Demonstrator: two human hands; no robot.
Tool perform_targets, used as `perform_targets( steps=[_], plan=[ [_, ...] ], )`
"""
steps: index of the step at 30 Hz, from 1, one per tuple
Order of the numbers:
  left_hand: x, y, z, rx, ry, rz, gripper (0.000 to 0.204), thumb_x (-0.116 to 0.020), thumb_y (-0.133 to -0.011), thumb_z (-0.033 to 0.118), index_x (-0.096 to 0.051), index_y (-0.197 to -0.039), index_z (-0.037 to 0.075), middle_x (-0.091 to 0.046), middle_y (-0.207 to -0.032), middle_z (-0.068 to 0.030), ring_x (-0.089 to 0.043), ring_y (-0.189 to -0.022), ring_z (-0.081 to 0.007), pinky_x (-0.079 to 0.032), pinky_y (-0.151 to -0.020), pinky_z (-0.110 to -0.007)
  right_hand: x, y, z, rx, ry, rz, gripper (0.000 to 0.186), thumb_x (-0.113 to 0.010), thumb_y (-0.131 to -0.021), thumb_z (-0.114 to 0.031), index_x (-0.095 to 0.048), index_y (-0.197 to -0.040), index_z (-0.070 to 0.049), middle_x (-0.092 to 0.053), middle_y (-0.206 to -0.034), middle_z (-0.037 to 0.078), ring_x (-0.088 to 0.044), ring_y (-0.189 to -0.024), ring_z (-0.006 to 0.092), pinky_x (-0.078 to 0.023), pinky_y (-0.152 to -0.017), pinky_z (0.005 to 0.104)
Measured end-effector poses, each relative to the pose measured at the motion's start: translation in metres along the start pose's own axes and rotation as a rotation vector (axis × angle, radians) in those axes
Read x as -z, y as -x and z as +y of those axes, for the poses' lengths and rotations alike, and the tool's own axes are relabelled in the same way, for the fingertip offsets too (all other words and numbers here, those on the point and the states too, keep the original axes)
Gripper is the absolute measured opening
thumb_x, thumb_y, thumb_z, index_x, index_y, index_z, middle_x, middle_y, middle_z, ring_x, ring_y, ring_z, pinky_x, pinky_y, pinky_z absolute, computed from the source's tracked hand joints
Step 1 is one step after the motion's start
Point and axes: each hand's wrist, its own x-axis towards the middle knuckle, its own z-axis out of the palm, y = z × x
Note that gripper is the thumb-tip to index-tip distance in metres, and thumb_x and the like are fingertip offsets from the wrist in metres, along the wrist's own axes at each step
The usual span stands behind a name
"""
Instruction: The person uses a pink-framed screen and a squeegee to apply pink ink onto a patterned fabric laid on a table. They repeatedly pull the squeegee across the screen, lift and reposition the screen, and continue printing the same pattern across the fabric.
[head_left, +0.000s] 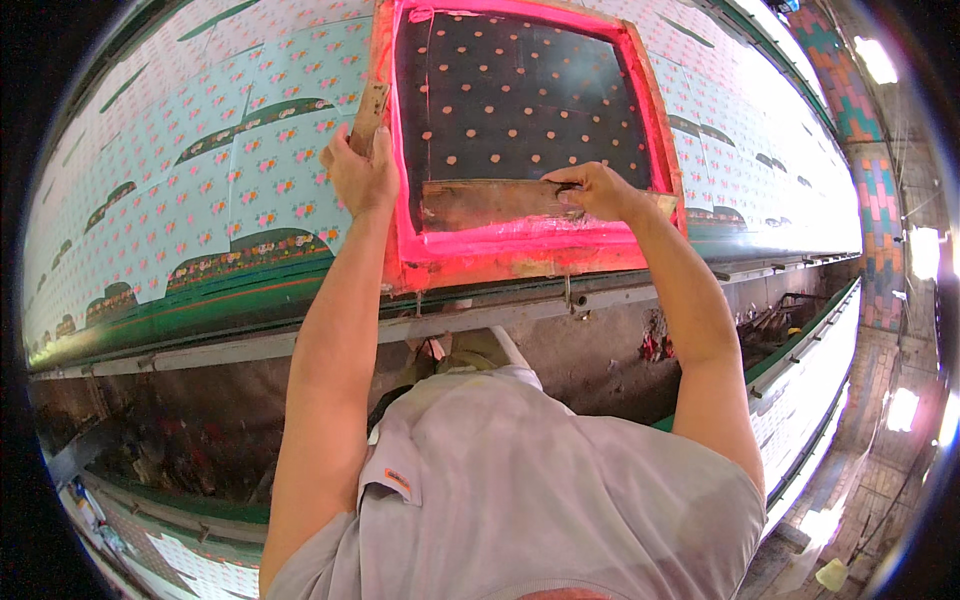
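Note:
A screen frame (535, 262) coated in bright pink holds dark mesh (515, 90) with pale dots and lies on the printed fabric. My left hand (365, 170) is at the frame's left side, fingers curled round a short wooden piece (370, 110). Along the frame's near inner side rests a long, stained wooden squeegee (470, 205), with pink ink beneath it. My right hand (595, 190) grips this squeegee toward its right part, fingers bent over its upper edge.
Pale blue fabric with pink flowers (270, 165) covers the long table on both sides. A metal rail (250, 345) runs along its near edge above a stained walkway (600, 350). Another long table (180, 550) is behind me. Bright openings (925, 250) show at the far right.

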Motion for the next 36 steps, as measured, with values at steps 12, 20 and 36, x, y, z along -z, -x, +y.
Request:
perform_targets(
  steps=[12, 20, 36],
  plan=[
    [-0.004, -0.001, -0.007, -0.033, -0.019, 0.012, 0.064, -0.077, -0.102, 0.036, -0.057, -0.146, -0.006, -0.056, -0.140, -0.0260, -0.061, -0.127, -0.0400, -0.051, -0.110, -0.049, 0.019, -0.072, 0.036, -0.052, -0.430, -0.245, 0.033, -0.072, -0.106, -0.009, -0.075, -0.137, 0.004, -0.081, -0.112, 0.004, -0.070, -0.099, 0.0121, -0.058, -0.096, 0.0328],
    [-0.004, 0.003, -0.002, -0.014, -0.033, 0.038, 0.060, -0.076, -0.104, 0.030, -0.056, -0.146, -0.009, -0.057, -0.136, -0.0273, -0.060, -0.124, -0.0380, -0.051, -0.108, -0.047, 0.156, -0.172, 0.034, 0.243, -0.188, -0.017, 0.036, -0.072, -0.105, -0.008, -0.073, -0.139, 0.005, -0.079, -0.116, 0.002, -0.068, -0.105, 0.0103, -0.057, -0.094, 0.0300],
    [-0.005, 0.006, 0.018, 0.008, -0.281, 0.045, 0.059, -0.074, -0.103, 0.022, -0.054, -0.149, -0.009, -0.057, -0.134, -0.0226, -0.056, -0.124, -0.0367, -0.046, -0.109, -0.049, 0.201, -0.344, 0.053, 0.651, 0.630, 0.817, 0.040, -0.068, -0.099, -0.017, -0.078, -0.137, -0.026, -0.082, -0.116, 0.010, -0.077, -0.110, 0.0352, -0.061, -0.093, 0.0478]
  ],
)
